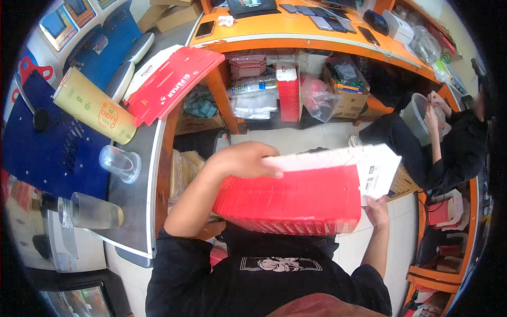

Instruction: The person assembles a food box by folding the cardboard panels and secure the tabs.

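A long stack of red and white folded cardboard boxes (296, 193) lies sideways in front of my chest, apparently nested one into another. Its right end shows a white box face (376, 171) with small dark print. My left hand (248, 160) is over the stack's upper left side, its fingers bent over the white upper edges. My right hand (376, 211) grips the lower corner of the white end between thumb and fingers. The stack's underside and the fingertips behind the cardboard are hidden.
Flat red and white cardboard blanks (171, 79), a tall yellow paper cup (95, 105) and a clear plastic cup (120, 164) are on the dark table to my left. A desk with an orange edge (296, 45) stands ahead. At right, another person holds a translucent tub (417, 119).
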A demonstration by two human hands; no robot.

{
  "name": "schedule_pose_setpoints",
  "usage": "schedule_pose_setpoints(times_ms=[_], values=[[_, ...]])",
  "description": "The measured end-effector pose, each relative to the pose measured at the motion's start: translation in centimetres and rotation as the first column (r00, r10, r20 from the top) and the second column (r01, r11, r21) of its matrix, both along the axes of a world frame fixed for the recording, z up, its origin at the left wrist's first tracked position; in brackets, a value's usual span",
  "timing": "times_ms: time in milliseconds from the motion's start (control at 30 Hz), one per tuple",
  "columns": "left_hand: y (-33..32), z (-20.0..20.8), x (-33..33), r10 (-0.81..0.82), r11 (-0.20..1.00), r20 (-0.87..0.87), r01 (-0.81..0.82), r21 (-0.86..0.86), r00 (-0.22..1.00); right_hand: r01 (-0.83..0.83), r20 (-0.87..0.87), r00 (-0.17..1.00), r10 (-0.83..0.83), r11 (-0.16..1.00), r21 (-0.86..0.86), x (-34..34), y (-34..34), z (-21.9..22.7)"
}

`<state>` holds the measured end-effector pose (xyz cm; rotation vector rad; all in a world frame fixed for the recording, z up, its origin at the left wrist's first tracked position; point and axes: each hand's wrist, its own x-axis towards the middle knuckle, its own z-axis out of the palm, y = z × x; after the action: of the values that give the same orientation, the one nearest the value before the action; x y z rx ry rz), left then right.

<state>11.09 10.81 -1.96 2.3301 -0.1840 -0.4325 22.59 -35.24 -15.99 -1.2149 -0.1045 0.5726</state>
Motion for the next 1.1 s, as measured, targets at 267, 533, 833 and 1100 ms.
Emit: schedule_pose_setpoints(times_ms=[267,533,833,1100], values=[[3.3,-4.3,0.9,0.317,0.946,-0.003,-0.317,-0.067,0.948,0.085,-0.106,0.991,-0.080,0.996,0.039,-0.7,2.7,-1.5],[4.4,-4.2,6.8,0.123,0.977,-0.129,-0.097,0.192,0.984,0.173,-0.224,0.957,-0.183,0.983,-0.062,-4.0,2.3,1.1],[10.2,-13.2,1.1,0.298,0.947,-0.195,-0.315,-0.065,0.935,0.123,-0.195,0.956,-0.221,0.901,-0.416,-9.3,0.5,-2.0],[8.9,-18.0,-6.7,0.466,0.348,-0.352,-0.533,-0.771,0.812,0.469,0.825,0.515,0.233,0.729,-0.498,-0.7,4.6,3.1]])
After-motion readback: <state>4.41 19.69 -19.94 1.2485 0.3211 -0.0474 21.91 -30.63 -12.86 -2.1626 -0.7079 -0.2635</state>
